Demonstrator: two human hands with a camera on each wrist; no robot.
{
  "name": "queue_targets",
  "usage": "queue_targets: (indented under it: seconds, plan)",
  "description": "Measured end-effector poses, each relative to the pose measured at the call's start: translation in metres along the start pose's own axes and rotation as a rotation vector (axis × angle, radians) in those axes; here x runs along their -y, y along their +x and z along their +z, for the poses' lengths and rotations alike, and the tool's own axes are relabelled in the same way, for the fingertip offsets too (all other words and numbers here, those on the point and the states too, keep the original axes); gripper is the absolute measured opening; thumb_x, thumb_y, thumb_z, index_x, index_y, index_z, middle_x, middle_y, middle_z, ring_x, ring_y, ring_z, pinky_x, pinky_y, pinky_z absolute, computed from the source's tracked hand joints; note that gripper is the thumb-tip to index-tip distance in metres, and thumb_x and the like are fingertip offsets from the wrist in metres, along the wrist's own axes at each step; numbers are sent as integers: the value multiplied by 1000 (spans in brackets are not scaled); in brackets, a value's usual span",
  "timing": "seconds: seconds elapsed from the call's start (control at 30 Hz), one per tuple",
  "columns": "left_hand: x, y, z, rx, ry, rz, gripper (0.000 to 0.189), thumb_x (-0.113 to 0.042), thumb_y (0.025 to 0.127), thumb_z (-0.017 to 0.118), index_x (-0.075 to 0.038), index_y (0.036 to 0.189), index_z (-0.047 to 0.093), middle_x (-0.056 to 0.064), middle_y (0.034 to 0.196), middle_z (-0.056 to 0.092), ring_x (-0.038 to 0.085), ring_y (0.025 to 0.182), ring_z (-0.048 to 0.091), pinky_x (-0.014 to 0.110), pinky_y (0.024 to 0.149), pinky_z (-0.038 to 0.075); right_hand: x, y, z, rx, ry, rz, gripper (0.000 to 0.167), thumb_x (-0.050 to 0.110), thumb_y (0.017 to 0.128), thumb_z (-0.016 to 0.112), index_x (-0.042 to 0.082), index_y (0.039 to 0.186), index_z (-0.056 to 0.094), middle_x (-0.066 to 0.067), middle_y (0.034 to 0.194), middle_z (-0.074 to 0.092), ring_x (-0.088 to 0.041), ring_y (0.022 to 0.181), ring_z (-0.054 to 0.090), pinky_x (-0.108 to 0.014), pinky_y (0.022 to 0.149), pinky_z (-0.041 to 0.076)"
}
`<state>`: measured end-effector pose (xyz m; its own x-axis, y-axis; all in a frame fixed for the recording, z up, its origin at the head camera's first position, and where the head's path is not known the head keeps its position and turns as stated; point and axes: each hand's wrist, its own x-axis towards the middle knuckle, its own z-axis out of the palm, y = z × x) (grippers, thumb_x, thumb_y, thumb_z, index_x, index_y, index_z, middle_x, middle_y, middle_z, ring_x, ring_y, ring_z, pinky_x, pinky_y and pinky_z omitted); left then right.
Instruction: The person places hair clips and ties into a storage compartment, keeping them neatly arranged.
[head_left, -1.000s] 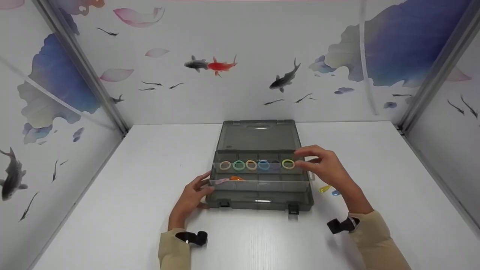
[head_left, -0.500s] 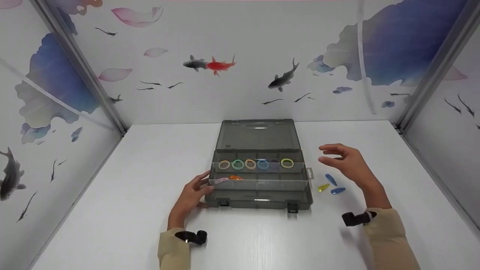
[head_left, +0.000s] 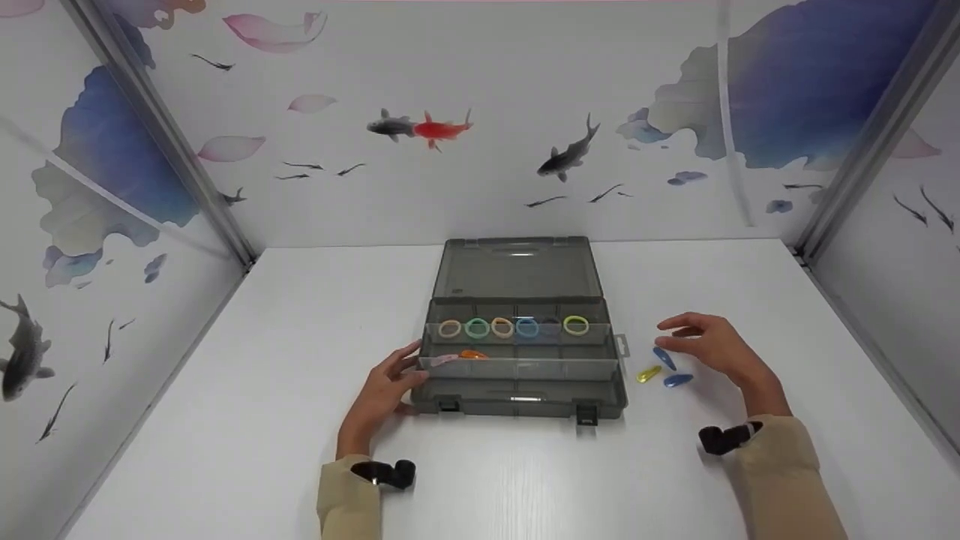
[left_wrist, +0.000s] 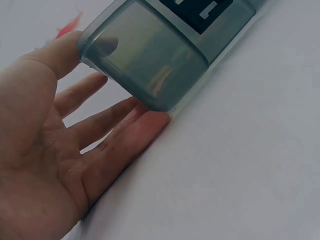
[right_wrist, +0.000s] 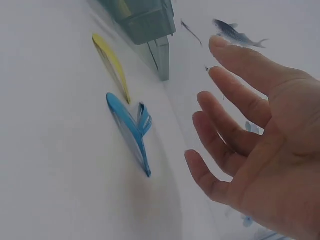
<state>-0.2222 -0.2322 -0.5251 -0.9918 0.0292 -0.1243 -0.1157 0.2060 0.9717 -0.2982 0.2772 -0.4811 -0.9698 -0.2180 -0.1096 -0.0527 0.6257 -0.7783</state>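
Observation:
In the head view my left hand (head_left: 386, 386) rests at the near left corner of a grey see-through compartment box (head_left: 517, 409). Its thumb and fairly straight fingertips touch the side wall, as the left wrist view also shows. My right hand (head_left: 709, 345) hovers right of the box, fingers spread and holding nothing. Just below its fingertips lies a blue snap hair clip (head_left: 664, 358). Beside that are a yellow hair clip (head_left: 649, 373) and a second blue hair clip (head_left: 678, 380). In the right wrist view the yellow clip (right_wrist: 112, 65) and the blue clips (right_wrist: 127, 122) lie left of the hand.
The box lid (head_left: 517, 266) is tipped back toward the wall. Several coloured hair ties (head_left: 477, 328) stand along the back row. A pink clip (head_left: 444, 361) and an orange clip (head_left: 472, 355) sit in the middle row. A hanging tab (head_left: 622, 345) sticks out on the right.
My right hand has left the box's right end beside the yellow hair tie, moved right, then lowered toward the clips on the table. My left hand has stayed at the box corner.

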Motion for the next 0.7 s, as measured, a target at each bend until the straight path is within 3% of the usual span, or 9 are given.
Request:
queue_targets:
  seconds: [0.2, 0.47, 0.7]
  plan:
    - [-2, 2, 0, 2, 0, 0, 61, -24, 95, 69, -27, 151, 46, 18, 155, 45, 40, 132, 54, 42, 70, 60, -6, 3, -1, 86, -54, 95, 66, 49, 88, 74, 5, 135, 59, -26, 141, 53, -41, 126, 50, -58, 105, 42]
    - [0, 3, 0, -6, -8, -1, 60, -25, 95, 69, -30, 150, 47, 15, 155, 46, 39, 133, 53, 44, 74, 60, -9, 6, 4, 46, -26, 167, 59, 39, 89, 75, 3, 133, 59, -25, 137, 56, -38, 122, 51, -57, 107, 40]
    - [0, 1, 1, -4, 3, 7, 61, -25, 95, 68, -26, 151, 45, 18, 154, 45, 42, 133, 52, 44, 73, 61, -10, 6, 7, 31, -37, 184, 52, 34, 90, 75, 2, 129, 61, -24, 133, 58, -35, 117, 53, -52, 102, 43]
